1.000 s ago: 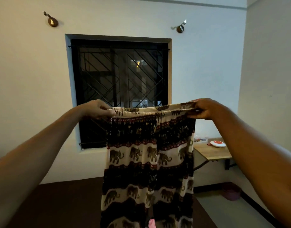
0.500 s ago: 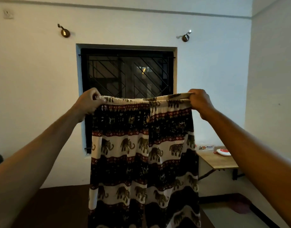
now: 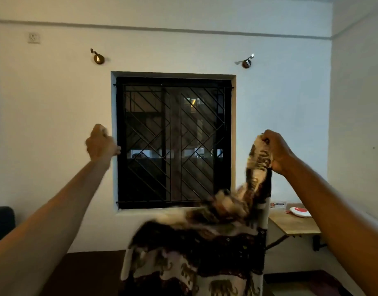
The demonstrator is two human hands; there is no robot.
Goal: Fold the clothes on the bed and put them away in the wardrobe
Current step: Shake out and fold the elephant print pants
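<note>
Trousers (image 3: 205, 248), elephant print, no longer stretched between both hands: left end of waistband dropped half second ago, cloth now blurred, tumbling below window (image 3: 173, 142). Right hand (image 3: 275, 151) grasps bunched waistband right of window. Left hand (image 3: 101, 144) at window's left edge, fist clenched, seemingly empty. Judgement: shake-out or regrip, folding not begun. Bench (image 3: 294, 224) with white-red object (image 3: 300, 211) lower right of window; dark bed below.

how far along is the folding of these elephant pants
Nothing looks folded yet. The right hand grips the elephant-print trousers by the waistband, and they hang unfolded and blurred. The left hand holds no cloth. Folding and putting away remain; no wardrobe is in view.
</note>
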